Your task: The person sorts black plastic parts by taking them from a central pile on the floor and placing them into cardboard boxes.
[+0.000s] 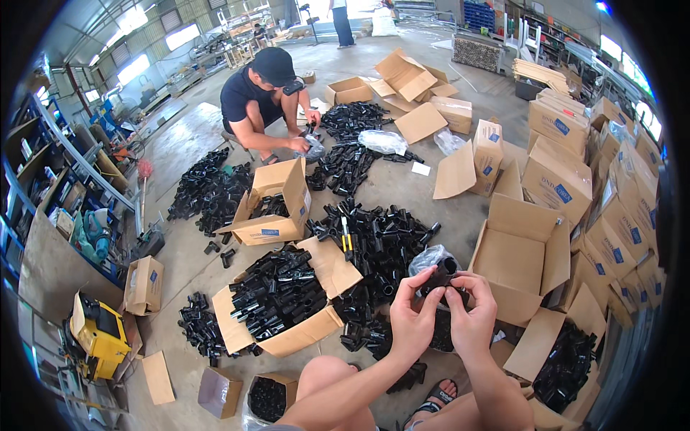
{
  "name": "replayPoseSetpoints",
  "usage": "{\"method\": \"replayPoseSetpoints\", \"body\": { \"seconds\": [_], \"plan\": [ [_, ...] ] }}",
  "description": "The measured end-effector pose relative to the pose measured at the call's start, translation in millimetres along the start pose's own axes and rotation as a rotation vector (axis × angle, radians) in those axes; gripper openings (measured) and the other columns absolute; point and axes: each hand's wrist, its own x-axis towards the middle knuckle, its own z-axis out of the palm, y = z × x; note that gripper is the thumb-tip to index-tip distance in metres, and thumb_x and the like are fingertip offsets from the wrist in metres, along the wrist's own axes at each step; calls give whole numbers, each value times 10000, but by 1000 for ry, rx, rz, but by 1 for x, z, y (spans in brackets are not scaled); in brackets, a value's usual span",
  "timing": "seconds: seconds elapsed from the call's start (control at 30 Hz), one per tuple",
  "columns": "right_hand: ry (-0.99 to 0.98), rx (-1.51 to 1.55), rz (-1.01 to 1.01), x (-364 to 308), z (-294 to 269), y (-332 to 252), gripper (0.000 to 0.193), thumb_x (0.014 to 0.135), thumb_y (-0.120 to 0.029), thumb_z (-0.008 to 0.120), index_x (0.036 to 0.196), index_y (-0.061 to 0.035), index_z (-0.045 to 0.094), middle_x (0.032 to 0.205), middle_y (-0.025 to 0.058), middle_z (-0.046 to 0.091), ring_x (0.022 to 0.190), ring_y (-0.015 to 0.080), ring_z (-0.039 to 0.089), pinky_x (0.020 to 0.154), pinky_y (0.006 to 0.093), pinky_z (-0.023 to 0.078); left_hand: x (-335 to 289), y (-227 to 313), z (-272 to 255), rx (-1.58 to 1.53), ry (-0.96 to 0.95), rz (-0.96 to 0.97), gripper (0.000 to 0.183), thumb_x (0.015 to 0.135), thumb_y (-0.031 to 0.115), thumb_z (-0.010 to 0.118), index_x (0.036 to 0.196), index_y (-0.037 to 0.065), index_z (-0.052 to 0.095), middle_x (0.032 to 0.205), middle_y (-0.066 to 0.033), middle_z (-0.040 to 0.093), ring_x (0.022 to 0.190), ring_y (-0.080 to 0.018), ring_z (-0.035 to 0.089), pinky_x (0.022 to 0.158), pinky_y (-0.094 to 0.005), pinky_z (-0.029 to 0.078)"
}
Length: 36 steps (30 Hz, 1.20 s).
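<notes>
Both my hands are raised together and pinch one black tubular fitting [447,267] between thumbs and fingers. My left hand [415,316] grips its left side, and my right hand [474,316] closes on its right side. The fingers hide much of the fitting. Just behind it is a clear plastic bag [431,257]. A large heap of similar black fittings [384,241] spreads to the left of my hands, with a yellow-handled tool [347,241] lying on top.
An open carton [332,325] full of black fittings lies left of my hands. At the right stand an open carton [519,251] and stacked closed boxes [557,176]. Across the heaps, a co-worker [248,108] sits handling a plastic bag. A small box [291,391] of small black parts is near my knee.
</notes>
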Motion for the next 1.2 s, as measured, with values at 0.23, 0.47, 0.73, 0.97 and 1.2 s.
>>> {"method": "replayPoseSetpoints", "body": {
  "seconds": [0.23,0.47,0.73,0.97,1.2],
  "plan": [
    [-3,-180,-161,-1,0,-10,127,886,-106,736,970,-15,711,1156,178,692,1079,359,665,952,423,509,2,6,-3,15,-3,24,328,970,-59,647,1288,-32,571,1362,-143,620,1274,-193,586,1077,-328,488],
    [-54,-127,-97,1,0,-13,139,880,-84,718,973,19,701,1176,188,688,1090,343,664,957,415,508,0,3,-7,30,-7,23,309,969,-29,664,1272,-25,601,1386,-134,614,1311,-199,566,1053,-325,513],
    [-38,-107,-141,-5,6,1,126,951,-95,631,980,27,614,1221,226,640,1139,368,630,976,432,480,-5,13,-8,72,-24,-14,360,965,-45,659,1319,-18,598,1383,-133,611,1307,-185,562,1011,-289,529],
    [-25,2,-146,-11,7,0,129,955,-62,605,1038,37,596,1229,202,634,1065,284,638,905,376,501,-5,30,-6,2,-9,-50,352,964,-8,681,1310,-10,615,1360,-103,629,1296,-174,572,1032,-304,519],
    [-56,-61,-169,-12,12,4,118,940,-20,620,1039,40,599,1172,192,644,1007,250,637,883,357,508,-6,24,-13,88,30,81,348,966,62,706,1301,2,629,1287,-139,700,1089,-110,660,885,-276,563]
  ]
}}
